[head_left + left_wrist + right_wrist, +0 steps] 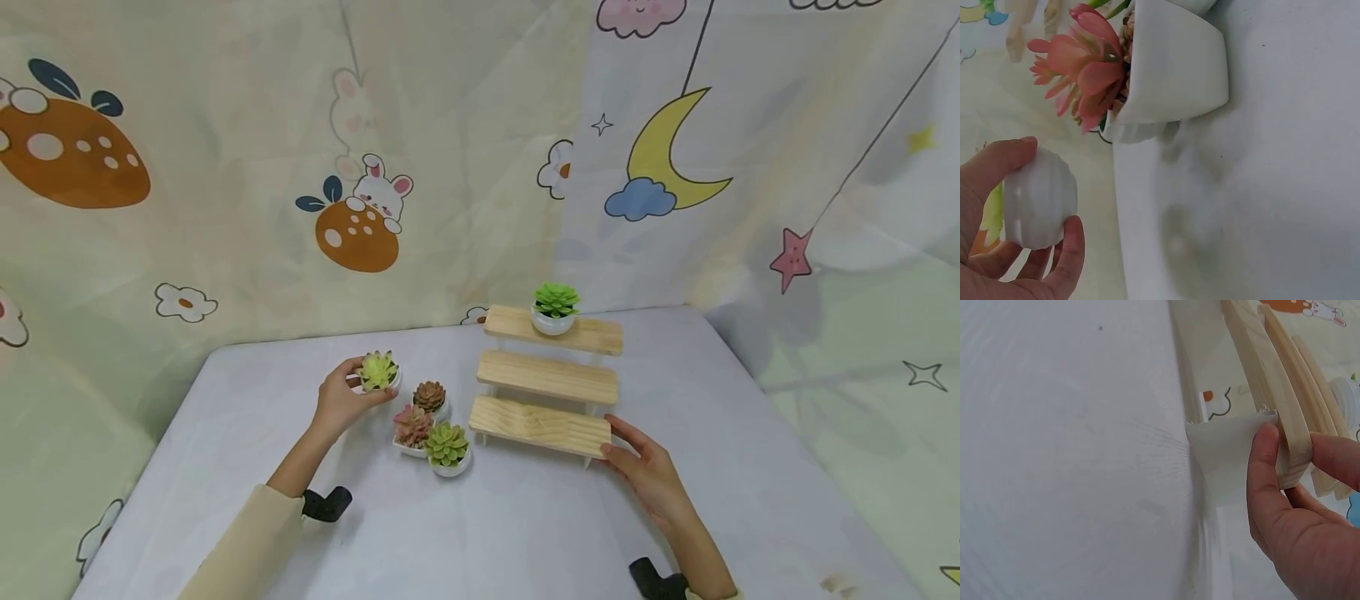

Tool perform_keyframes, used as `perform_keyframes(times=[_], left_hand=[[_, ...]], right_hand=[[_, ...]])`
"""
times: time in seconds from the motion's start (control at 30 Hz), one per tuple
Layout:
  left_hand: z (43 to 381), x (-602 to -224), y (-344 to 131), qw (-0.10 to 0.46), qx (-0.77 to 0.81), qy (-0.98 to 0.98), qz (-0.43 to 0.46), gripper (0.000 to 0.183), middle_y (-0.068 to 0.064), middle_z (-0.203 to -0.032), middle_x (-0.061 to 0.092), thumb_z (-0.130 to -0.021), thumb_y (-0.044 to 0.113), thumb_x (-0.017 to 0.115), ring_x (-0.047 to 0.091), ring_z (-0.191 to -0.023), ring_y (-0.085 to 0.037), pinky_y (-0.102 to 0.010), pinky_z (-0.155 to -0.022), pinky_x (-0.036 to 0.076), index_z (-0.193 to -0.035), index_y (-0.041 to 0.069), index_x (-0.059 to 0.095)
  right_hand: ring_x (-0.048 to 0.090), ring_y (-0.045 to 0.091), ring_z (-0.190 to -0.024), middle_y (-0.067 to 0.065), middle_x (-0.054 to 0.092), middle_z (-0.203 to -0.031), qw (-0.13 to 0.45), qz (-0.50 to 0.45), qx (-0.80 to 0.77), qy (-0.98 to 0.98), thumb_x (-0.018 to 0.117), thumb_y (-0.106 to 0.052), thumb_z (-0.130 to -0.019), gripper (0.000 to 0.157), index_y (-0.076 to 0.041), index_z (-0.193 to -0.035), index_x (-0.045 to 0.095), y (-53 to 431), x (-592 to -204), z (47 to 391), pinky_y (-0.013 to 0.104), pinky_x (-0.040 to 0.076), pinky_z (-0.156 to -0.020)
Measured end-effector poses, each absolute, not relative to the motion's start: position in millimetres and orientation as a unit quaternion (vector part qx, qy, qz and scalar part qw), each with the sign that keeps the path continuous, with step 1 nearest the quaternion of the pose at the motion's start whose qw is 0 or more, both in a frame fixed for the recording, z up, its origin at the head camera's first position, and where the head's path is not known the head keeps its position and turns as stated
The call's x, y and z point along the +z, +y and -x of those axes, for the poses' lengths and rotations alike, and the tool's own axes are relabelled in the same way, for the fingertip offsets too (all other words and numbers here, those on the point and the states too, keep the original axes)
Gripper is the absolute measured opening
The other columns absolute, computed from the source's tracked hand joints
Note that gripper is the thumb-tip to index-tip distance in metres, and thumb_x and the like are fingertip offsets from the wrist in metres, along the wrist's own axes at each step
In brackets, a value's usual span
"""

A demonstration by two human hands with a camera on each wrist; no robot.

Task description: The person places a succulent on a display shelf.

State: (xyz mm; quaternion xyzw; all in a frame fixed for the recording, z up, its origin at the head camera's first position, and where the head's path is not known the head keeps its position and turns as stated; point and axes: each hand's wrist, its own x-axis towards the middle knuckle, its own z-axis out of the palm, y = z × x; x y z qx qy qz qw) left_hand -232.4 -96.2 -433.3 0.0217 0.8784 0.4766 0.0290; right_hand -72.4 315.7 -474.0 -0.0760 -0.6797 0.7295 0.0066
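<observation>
Head view: clock bearings are taken with twelve at the top of this view. The left hand holds the pale green succulent by its white pot, thumb on one side and fingers on the other; the left wrist view shows the pot clear of the table. Grip confirmed.

The held plant is at ten o'clock from the brown succulent. From the latter, the pink succulent sits at seven o'clock; the darker green succulent is at four o'clock from the pink one. These three stand close together in white pots; contact between them cannot be confirmed.

At two o'clock from the group stands the three-tier wooden stand. The right hand, at four o'clock from its centre, pinches the end of the lowest plank, digits on both faces. The bright green succulent rests on the top plank, at twelve o'clock. A printed cloth hangs behind.
</observation>
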Motion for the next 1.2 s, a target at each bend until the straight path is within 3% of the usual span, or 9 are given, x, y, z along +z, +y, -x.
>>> perform_keyframes(times=[0.87, 1.2], left_hand=[[229, -393, -15, 0.034, 0.508, 0.850, -0.135, 0.075, -0.013, -0.128, 0.056, -0.073, 0.025, 0.087, 0.056, -0.110, -0.031, -0.036, -0.078, 0.053, -0.136, 0.006, 0.052], [227, -394, 15, 0.035, 0.513, 0.839, -0.177, 0.070, -0.015, -0.125, 0.056, -0.074, 0.019, 0.086, 0.058, -0.106, -0.031, -0.033, -0.075, 0.054, -0.133, 0.001, 0.054]], right_hand=[[0.061, 0.000, -0.100, 0.029, 0.031, -0.145, 0.017, 0.065, 0.731, -0.680, 0.057, 0.003, -0.095, 0.058, 0.014, -0.145, 0.030, 315, -474, 73, 0.018, 0.052, -0.086], [0.062, 0.002, -0.097, 0.028, 0.032, -0.145, 0.018, 0.082, 0.731, -0.677, 0.057, 0.004, -0.094, 0.057, 0.012, -0.145, 0.032, 314, -473, 73, 0.019, 0.053, -0.085]])
